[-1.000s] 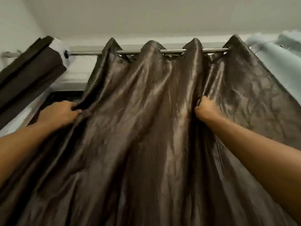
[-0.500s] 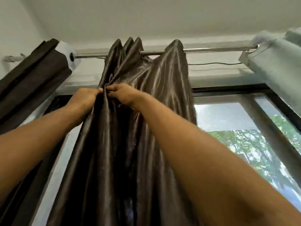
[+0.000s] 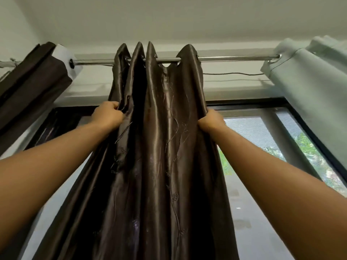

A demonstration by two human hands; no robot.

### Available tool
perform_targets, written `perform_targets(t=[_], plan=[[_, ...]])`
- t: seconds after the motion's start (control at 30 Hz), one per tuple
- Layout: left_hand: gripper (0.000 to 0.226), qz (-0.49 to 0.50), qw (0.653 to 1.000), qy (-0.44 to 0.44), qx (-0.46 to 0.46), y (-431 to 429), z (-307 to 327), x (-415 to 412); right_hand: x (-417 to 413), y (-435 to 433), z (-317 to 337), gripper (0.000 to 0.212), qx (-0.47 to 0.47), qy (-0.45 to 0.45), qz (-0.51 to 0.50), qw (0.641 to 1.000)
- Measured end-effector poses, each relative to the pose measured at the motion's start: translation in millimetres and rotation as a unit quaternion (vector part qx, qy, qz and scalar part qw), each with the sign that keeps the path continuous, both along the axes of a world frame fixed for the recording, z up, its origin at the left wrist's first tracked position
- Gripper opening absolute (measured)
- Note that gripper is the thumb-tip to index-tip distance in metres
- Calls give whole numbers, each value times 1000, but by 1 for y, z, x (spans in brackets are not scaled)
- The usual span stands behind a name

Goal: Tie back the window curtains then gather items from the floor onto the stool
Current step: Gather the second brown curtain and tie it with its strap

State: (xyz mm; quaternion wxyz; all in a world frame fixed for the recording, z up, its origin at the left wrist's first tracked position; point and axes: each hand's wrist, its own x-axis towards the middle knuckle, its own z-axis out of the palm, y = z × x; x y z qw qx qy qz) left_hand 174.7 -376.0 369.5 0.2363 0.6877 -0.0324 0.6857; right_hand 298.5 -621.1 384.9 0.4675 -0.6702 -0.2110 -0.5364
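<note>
Rod [image 3: 234, 58], wire [image 3: 231, 73], window [image 3: 249, 136] w/ trees [image 3: 308, 145].

The brown curtain [image 3: 163, 147] is bunching into tight folds near the middle of the rod [image 3: 234, 58], no longer spreading across it, and the window [image 3: 249, 132] is showing on its right. The right hand [image 3: 210, 121], meeting the left hand [image 3: 108, 115] a moment ago, is now gripping the curtain's right edge, apart from it again.

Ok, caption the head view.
Left hand and right hand grip the bunched brown satin curtain beneath its rod.
</note>
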Motion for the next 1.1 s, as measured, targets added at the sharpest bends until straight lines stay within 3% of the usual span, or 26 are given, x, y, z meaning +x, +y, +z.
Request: perform_targets(t=[0.1,0.2,0.27,0.33,0.4,0.47,0.57,0.67,0.83,0.93,1.1], plan=[[21,-8,999,-1,53,-56,16,19,-9,-8,-1,41,-14,-49,7,999],[20,-90,985,44,139,-124,29,31,-10,-23,6,41,-23,-49,97,994],[22,-159,972,82,149,-152,33,31,-7,-38,8,34,-10,-60,116,991],[18,-136,977,74,149,-156,31,34,-6,-48,5,26,2,-63,138,988],[12,-44,987,48,146,-149,17,35,-11,-50,2,20,-7,-52,151,987],[9,14,991,18,133,-138,1,35,-21,-42,-3,25,-16,-54,100,993],[18,27,995,-2,97,-115,-14,29,-59,-8,-11,27,-65,-139,-75,985],[25,16,997,-9,76,-89,-15,16,-98,34,-13,27,-98,-236,-167,952],[28,1,999,2,46,-27,-17,-10,-120,106,2,28,-217,-228,-107,943],[26,-28,999,0,36,0,-20,-26,-116,110,2,34,-192,-203,-44,959],[36,-150,986,34,57,-3,-40,-26,-103,89,-49,47,-163,-143,-53,975]])
